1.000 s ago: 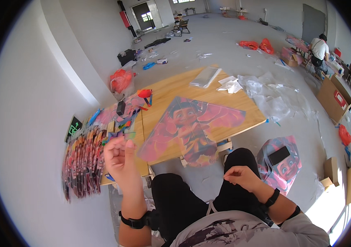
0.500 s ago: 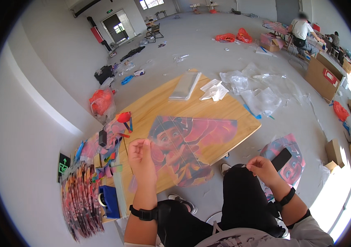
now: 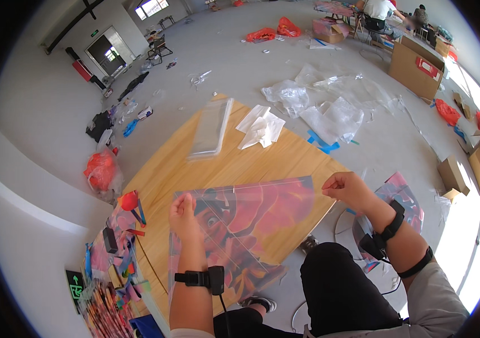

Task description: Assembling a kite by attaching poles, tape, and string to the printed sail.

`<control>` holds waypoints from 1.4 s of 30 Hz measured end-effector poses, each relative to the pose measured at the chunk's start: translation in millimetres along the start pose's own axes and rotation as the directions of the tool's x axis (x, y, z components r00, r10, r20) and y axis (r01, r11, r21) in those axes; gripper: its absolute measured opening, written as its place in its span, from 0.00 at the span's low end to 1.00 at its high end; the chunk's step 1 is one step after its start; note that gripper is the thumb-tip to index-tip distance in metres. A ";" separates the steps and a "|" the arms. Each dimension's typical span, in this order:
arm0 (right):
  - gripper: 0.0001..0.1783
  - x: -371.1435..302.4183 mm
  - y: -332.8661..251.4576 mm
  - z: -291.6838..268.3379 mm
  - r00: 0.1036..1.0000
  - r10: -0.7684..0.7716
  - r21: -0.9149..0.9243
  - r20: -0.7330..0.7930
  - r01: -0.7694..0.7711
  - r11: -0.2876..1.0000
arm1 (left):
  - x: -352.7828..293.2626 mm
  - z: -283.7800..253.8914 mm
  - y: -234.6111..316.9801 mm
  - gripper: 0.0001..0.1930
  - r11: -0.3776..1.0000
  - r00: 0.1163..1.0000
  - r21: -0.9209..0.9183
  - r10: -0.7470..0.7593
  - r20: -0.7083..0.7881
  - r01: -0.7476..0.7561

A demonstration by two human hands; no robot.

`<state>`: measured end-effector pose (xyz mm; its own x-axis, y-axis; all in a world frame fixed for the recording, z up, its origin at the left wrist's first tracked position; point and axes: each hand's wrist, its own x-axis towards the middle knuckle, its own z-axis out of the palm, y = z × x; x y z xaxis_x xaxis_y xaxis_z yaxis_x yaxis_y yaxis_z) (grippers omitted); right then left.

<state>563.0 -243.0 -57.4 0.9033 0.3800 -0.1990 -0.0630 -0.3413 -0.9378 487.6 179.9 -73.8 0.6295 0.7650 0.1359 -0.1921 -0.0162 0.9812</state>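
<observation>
A thin, see-through sheet (image 3: 268, 208) printed with a colourful cartoon figure lies on the wooden table (image 3: 161, 183), with fine pale lines crossing it. My left hand (image 3: 183, 217) is closed in a pinch over the sheet's upper left corner. Just off its upper right corner, my right hand (image 3: 344, 188) pinches with thumb and forefinger. A faint clear band seems to run between the two hands along the sheet's top edge; whether the fingers hold it I cannot make out.
Clear plastic sleeves (image 3: 212, 127) and crumpled white paper (image 3: 261, 128) lie at the table's far end. To the left are folded printed sheets (image 3: 105, 307) and a blue tape dispenser (image 3: 146, 327). Plastic film (image 3: 336, 118) and a cardboard box (image 3: 414, 73) are on the floor.
My right hand has risen from above my knee to beside the sheet's upper right corner. My left hand stays near the sheet's left side. The view has shifted to the right.
</observation>
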 end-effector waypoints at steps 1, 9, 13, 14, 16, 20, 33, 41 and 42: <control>0.06 9.2 0.2 -1.5 1.000 0.010 0.000 -0.002 -0.010 1.000 | 6.2 -1.5 -10.4 0.11 1.000 1.000 -0.016 -0.019 0.000 0.019; 0.09 52.8 3.6 13.9 0.989 0.142 0.027 -0.039 -0.141 0.990 | 31.3 5.5 -50.8 0.11 0.991 0.992 0.088 -0.094 -0.082 0.101; 0.08 70.8 22.8 25.7 0.994 0.107 0.133 -0.022 -0.103 0.986 | 53.4 -10.3 -81.8 0.09 0.958 0.996 0.281 -0.034 -0.081 0.056; 0.09 74.8 25.3 28.9 0.996 0.086 0.126 -0.036 -0.081 0.989 | 60.4 -21.1 -93.0 0.09 0.946 0.998 0.324 0.015 -0.057 0.005; 0.11 79.4 33.7 28.1 0.995 0.079 0.113 -0.062 -0.072 0.991 | 57.3 -10.3 -98.8 0.09 0.873 0.989 0.469 0.149 0.003 -0.133; 0.19 85.7 43.5 28.9 0.989 0.025 -0.003 -0.146 -0.025 1.000 | 59.2 -5.2 -106.8 0.08 0.758 0.925 0.542 0.364 0.110 -0.363; 0.17 94.8 46.5 45.3 0.972 0.009 -0.131 -0.236 -0.041 0.990 | 57.4 -5.3 -125.2 0.11 0.621 0.906 0.697 0.412 0.100 -0.360; 0.17 93.7 49.2 50.2 0.959 -0.011 -0.162 -0.282 -0.037 0.986 | 52.2 1.8 -119.2 0.08 0.596 0.905 0.724 0.415 0.094 -0.348; 0.17 93.5 48.8 50.6 0.957 -0.008 -0.170 -0.291 -0.044 0.985 | 52.9 1.5 -119.6 0.08 0.595 0.905 0.725 0.414 0.095 -0.347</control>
<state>622.9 -180.7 -136.2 0.9881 0.1163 -0.1005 -0.0295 -0.4985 -0.8664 545.0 221.4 -183.8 0.5617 0.6252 0.5419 0.2130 -0.7422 0.6354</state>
